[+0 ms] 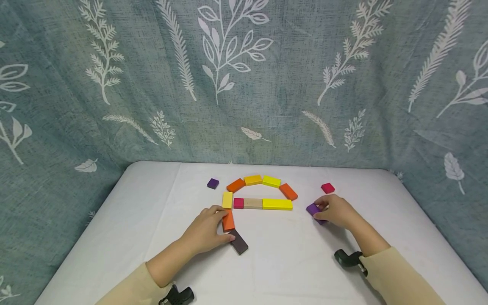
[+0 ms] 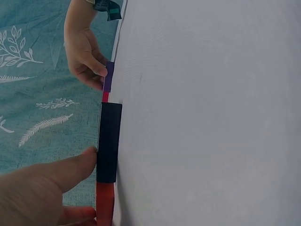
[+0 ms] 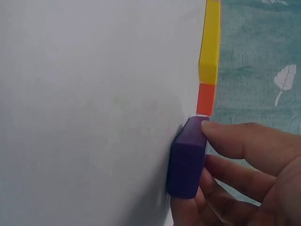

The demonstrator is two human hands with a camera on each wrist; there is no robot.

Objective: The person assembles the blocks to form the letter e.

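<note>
On the white table my left hand reaches over the lower left of an arc of flat blocks. Its thumb touches the dark brown block, and its fingertips rest at the orange block just above, beneath the pale yellow block. In the left wrist view the thumb meets the dark block from the side. Farther right, my right hand pinches a purple block between thumb and fingers. The right wrist view shows this purple block close up; whether it touches the table is unclear.
Orange, golden, yellow and orange blocks curve along the top. Inside lies a row of red, tan and long yellow blocks. A small purple block and red block lie apart.
</note>
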